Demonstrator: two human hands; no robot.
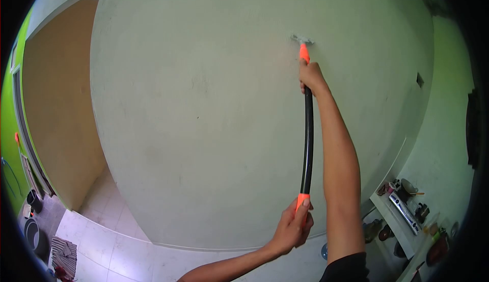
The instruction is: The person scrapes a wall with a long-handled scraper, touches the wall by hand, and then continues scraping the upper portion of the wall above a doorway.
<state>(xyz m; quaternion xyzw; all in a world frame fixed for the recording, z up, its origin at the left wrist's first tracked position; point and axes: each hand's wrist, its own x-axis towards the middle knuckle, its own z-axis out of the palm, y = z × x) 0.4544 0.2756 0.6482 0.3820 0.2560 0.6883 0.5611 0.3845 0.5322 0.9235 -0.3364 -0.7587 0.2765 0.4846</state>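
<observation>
A long-handled scraper (308, 139) with a black shaft and orange ends stands nearly upright in front of the pale wall (193, 129). Its wide greyish head (302, 40) is up against the wall surface. My right hand (311, 77) is wrapped round the shaft just under the upper orange end, arm stretched upward. Lower down, my left hand (293, 226) grips the orange end of the handle. Scuffs and small dark marks dot the wall around the tool.
At left is a doorway with a brown wall (61, 93). Buckets (34, 235) and a striped cloth (63, 254) lie on the tiled floor. On the right, a shelf (400, 226) holds a silver stove and pots. A wall socket (419, 80) is at right.
</observation>
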